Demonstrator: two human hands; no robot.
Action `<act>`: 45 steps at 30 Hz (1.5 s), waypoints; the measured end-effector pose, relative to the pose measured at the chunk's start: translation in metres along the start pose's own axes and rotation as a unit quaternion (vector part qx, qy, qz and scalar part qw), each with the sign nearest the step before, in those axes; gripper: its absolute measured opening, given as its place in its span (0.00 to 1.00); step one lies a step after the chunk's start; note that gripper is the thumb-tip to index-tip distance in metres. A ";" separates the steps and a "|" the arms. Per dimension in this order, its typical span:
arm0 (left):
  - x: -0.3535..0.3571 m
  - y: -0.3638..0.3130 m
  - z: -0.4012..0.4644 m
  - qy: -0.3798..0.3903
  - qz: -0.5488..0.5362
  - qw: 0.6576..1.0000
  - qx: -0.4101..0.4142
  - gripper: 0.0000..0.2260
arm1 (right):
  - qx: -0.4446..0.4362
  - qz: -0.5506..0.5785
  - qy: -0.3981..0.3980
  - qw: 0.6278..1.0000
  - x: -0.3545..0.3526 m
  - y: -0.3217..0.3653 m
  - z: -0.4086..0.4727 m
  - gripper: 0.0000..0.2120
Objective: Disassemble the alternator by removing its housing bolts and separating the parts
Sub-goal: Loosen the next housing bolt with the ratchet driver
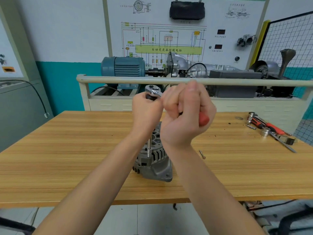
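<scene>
Alternator sits on the wooden table, roughly mid-table and near the front edge, finned grey housing up, mounting ear toward the camera. Both forearms cross in front of it and hide part of the top

Long extension bar stands upright on the housing's left side, lower end seated on the casing where a bolt would be; can't tell the bolt head itself. Bar runs up behind the left wrist to the ratchet, chrome head showing above the fingers

Left hand is curled round the black part just under the ratchet head, steadying the top of the bar. Right hand is fisted tight round the ratchet handle, thumb up, red handle end poking out of the palm on the right. Both hands are raised well above the alternator and touch or nearly touch each other at the knuckles

One loose bolt lies on the table just right of the alternator, beside the right wrist

Far right of the table: a second red-and-black handled ratchet, a loose socket, a flat metal tool, a washer and some dark crumbs

Behind the table: a beige rail on a training stand holding a blue motor coupled to a gearbox, wiring diagram board on the wall, wire mesh panel at right
</scene>
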State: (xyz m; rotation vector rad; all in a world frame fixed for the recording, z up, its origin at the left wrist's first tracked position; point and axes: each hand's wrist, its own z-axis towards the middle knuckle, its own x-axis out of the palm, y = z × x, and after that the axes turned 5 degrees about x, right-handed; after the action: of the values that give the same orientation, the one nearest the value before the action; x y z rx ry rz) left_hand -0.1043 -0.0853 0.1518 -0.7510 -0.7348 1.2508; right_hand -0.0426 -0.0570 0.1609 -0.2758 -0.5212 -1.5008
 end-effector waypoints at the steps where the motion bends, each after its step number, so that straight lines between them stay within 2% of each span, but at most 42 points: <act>1: -0.002 0.001 0.000 0.003 -0.012 1.000 -0.004 0.20 | 0.015 0.017 0.000 1.000 -0.001 0.000 0.003 0.18; 4: -0.010 0.000 0.003 0.068 -0.052 0.996 -0.028 0.17 | 0.111 0.106 -0.026 0.988 -0.010 -0.002 0.022 0.23; 6: -0.018 -0.001 0.007 0.137 -0.071 0.988 -0.032 0.15 | 0.206 0.171 -0.044 0.962 -0.021 -0.006 0.037 0.25; 8: -0.027 -0.001 0.012 0.222 -0.119 0.967 -0.041 0.15 | 0.312 0.248 -0.069 0.915 -0.036 -0.014 0.050 0.27; 12: -0.026 0.001 0.015 0.351 -0.179 0.916 -0.076 0.15 | 0.453 0.427 -0.147 0.769 -0.057 -0.036 0.063 0.26; 14: -0.021 0.003 0.013 0.371 -0.190 0.903 -0.098 0.17 | 0.475 0.433 -0.163 0.748 -0.061 -0.043 0.063 0.24; 16: -0.019 0.004 0.013 0.360 -0.185 0.908 -0.105 0.18 | 0.479 0.427 -0.160 0.750 -0.062 -0.046 0.064 0.25; 20: -0.022 0.004 0.011 0.308 -0.176 0.930 -0.094 0.19 | 0.451 0.410 -0.151 0.778 -0.057 -0.039 0.063 0.23; 23: -0.021 0.004 0.007 0.241 -0.158 0.953 -0.094 0.24 | 0.411 0.375 -0.151 0.817 -0.047 -0.029 0.059 0.25; 25: -0.018 0.005 0.007 0.178 -0.140 0.969 -0.098 0.24 | 0.370 0.330 -0.140 0.857 -0.039 -0.020 0.053 0.27; 27: -0.013 0.004 0.006 0.119 -0.116 0.980 -0.107 0.22 | 0.304 0.252 -0.101 0.913 -0.028 -0.011 0.043 0.28; 30: -0.006 0.000 0.004 0.058 -0.056 0.993 -0.091 0.17 | 0.099 0.068 -0.028 0.992 -0.008 -0.004 0.018 0.21; 32: -0.003 -0.004 0.001 0.053 -0.025 0.996 -0.062 0.12 | -0.015 -0.051 0.004 0.999 0.002 -0.003 0.004 0.15; 34: -0.002 -0.007 -0.003 0.064 -0.045 0.996 -0.051 0.09 | -0.041 -0.092 0.016 0.995 0.007 -0.001 -0.002 0.12; 37: -0.005 -0.002 -0.002 0.040 -0.032 0.998 -0.029 0.16 | -0.020 -0.048 0.022 0.998 0.003 -0.001 0.003 0.13; 40: -0.010 0.001 0.000 0.094 -0.072 0.991 -0.057 0.20 | 0.089 0.092 0.001 0.992 -0.010 -0.001 0.017 0.21; 43: -0.018 0.001 0.005 0.165 -0.082 0.981 -0.064 0.19 | 0.211 0.204 -0.039 0.955 -0.029 -0.002 0.033 0.27; 45: -0.024 -0.001 0.009 0.213 -0.099 0.971 -0.056 0.18 | 0.289 0.262 -0.074 0.918 -0.039 -0.007 0.044 0.26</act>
State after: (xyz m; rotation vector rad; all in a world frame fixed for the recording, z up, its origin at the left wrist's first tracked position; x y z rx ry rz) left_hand -0.1152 -0.1080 0.1555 -0.9760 -0.5141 0.8340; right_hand -0.0563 -0.0017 0.1784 -0.0514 -0.9067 -0.7618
